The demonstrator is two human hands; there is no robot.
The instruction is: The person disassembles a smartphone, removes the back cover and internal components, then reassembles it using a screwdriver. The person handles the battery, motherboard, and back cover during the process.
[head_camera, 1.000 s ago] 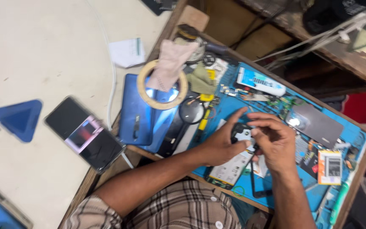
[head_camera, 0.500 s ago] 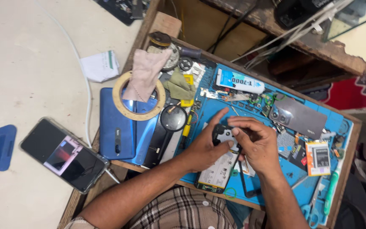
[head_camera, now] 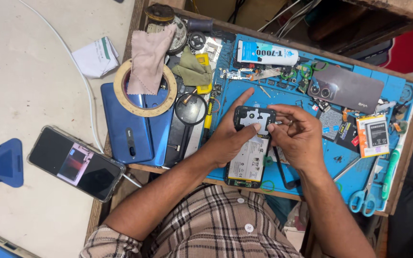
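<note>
The left hand [head_camera: 228, 138] cradles an opened phone [head_camera: 250, 148] from the side, thumb pressed on its upper plate, seemingly to steady it on the blue mat [head_camera: 333, 153], while the right hand [head_camera: 297, 134] pinches its top edge between thumb and forefinger. Above the grip lies a white glue tube [head_camera: 268, 53] with a blue end; right of it, a white-and-orange battery pack [head_camera: 373, 135].

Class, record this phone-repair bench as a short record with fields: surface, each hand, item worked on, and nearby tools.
Surface: blue repair mat
Left hand: steadies the opened phone at its left edge
Right hand: fingers at the phone's upper right edge
Item: back removed, battery showing
Nearby: magnifying glass, tape roll, scissors, glue tube
</note>
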